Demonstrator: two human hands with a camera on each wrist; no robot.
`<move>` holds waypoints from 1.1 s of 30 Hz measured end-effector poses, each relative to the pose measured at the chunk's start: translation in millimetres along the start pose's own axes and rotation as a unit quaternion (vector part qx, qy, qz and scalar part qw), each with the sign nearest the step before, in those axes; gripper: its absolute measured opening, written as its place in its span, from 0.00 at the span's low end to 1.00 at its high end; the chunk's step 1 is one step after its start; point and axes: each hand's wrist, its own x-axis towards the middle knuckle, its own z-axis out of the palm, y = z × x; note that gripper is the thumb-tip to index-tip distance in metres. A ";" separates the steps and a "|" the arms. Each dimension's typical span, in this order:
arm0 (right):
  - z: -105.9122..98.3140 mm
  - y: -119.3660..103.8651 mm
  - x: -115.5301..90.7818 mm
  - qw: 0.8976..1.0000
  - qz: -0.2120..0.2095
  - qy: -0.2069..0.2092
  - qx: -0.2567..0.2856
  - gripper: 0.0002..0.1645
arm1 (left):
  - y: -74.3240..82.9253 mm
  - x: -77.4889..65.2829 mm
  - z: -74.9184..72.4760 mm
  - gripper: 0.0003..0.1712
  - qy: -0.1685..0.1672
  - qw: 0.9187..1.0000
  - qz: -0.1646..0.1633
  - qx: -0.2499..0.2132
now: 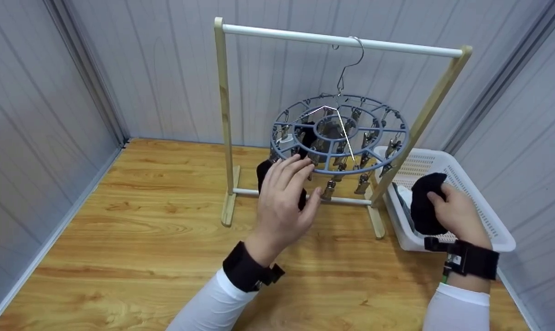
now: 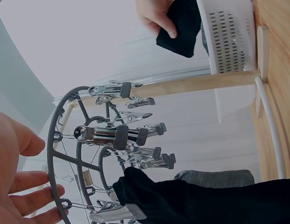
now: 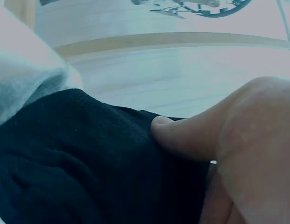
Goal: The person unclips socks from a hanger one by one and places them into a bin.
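Observation:
My left hand (image 1: 280, 197) is at the near left edge of a round blue-grey clip hanger (image 1: 332, 172), fingers spread and relaxed. In the left wrist view its fingertips meet the hanger's rim. A black sock (image 2: 205, 200) hangs from a metal clip (image 2: 112, 213) beside that hand. Over the white basket (image 1: 486, 209), my right hand (image 1: 459, 211) pinches another black sock (image 1: 425, 204) between thumb and fingers. The right wrist view shows the thumb lying on top of this dark fabric; the other fingers are mostly hidden.
The hanger's hook (image 1: 361, 51) hangs over the white bar (image 1: 286, 35) of a wooden-legged rack (image 1: 223, 101). Several metal clips dangle below the ring. A grey cloth (image 2: 215, 177) hangs behind the black sock. Light-coloured cloth (image 1: 404, 197) lies in the basket. Panelled walls surround the wooden surface.

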 end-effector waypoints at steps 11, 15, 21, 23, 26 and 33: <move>10.3 5.6 4.1 0.997 0.022 -0.070 0.012 0.37 | 1.3 -0.5 0.3 0.23 -0.003 1.000 -0.006 0.000; 9.9 9.1 2.1 0.994 0.053 -0.094 0.018 0.42 | 1.3 -0.2 0.4 0.23 -0.003 1.000 -0.007 0.000; 1.9 12.0 3.6 0.990 0.081 -0.118 -0.017 0.45 | 0.4 0.2 0.5 0.23 -0.002 1.000 -0.003 0.000; 1.1 9.4 4.2 0.991 0.072 -0.111 -0.019 0.44 | 0.2 0.2 0.4 0.22 -0.002 1.000 -0.001 -0.001; 1.4 2.5 3.6 0.994 0.056 -0.099 -0.011 0.41 | -0.2 0.4 0.5 0.22 0.001 1.000 0.003 -0.003; 4.8 -20.0 1.3 0.997 0.016 -0.073 0.014 0.39 | 0.8 1.4 -0.3 0.23 0.008 1.000 0.017 -0.013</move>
